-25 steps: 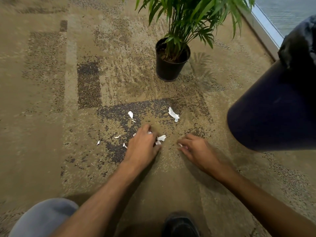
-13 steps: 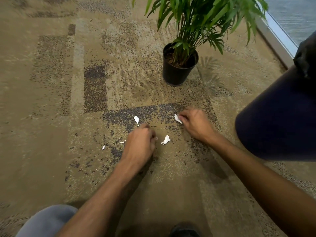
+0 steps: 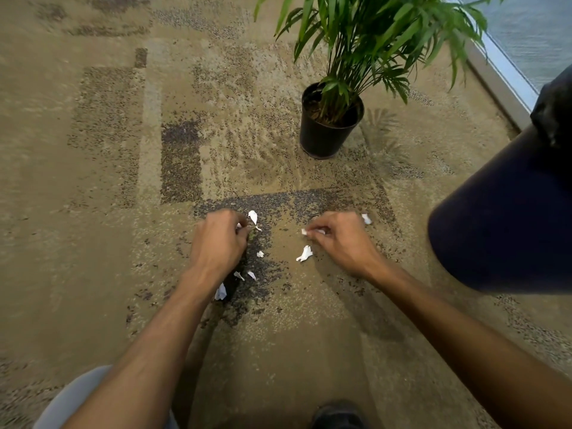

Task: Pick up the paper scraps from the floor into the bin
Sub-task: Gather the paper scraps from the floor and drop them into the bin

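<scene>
Gathering the paper scraps goes best, I judge, if each hand collects several pieces in the palm before making the trip to the bin, pinching each one at a raised edge so it lifts clean off the carpet [image 3: 93,212] pile.

The left hand [image 3: 218,243] hovers low over the dark patch near the middle of the carpet, fingers curled inward with a sliver of white showing at the fingertips; it appears to hold scraps, though what lies inside the fist is hidden. Just beyond its fingertips lies a curled scrap [image 3: 253,217], the natural next pick. The right hand [image 3: 339,239] pinches a white scrap [image 3: 311,232] between thumb and curled fingers. The dark bin [image 3: 507,212] stands at the carpet's right side, close to that hand, so the right hand should do the dropping.

Counted left to right, loose scraps on the carpet: one by the left wrist [image 3: 220,293], two small ones [image 3: 239,275] beside it, one tiny piece [image 3: 260,254], the curled one, a larger crumpled one [image 3: 305,254] between the hands, and one beyond the right hand [image 3: 366,218]. That makes seven loose, with tiny bits perhaps missed. One bin, one potted plant [image 3: 331,125].
</scene>
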Tool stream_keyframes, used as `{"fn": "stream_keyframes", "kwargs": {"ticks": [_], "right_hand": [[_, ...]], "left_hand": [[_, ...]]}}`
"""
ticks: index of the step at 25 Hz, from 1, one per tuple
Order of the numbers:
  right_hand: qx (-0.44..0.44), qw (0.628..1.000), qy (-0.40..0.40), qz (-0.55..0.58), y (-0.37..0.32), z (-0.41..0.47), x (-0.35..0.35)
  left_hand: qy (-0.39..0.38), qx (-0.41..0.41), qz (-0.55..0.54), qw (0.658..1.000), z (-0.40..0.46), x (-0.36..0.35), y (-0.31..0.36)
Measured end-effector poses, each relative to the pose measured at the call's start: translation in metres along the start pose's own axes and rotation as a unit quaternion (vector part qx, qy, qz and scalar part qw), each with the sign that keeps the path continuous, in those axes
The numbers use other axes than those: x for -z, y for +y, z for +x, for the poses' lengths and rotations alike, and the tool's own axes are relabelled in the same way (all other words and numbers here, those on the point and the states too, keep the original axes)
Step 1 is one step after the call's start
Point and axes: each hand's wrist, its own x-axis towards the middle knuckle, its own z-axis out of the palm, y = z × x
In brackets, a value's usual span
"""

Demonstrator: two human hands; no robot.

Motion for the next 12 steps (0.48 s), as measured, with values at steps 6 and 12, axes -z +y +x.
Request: {"fn": "stream_keyframes", "kwargs": {"ticks": [6, 12], "right_hand": [[0.067, 0.986, -0.092, -0.124, -0.01, -0.029, -0.021], [0.086, 0.989, -0.077, -0.089, 0.001, -0.032, -0.026]], "left_hand": [[0.036, -0.047, 0.027, 0.998, 0.011, -0.013, 0.003], [-0.046, -0.068, 0.13, 0.988, 0.014, -0.017, 0.01]]}}
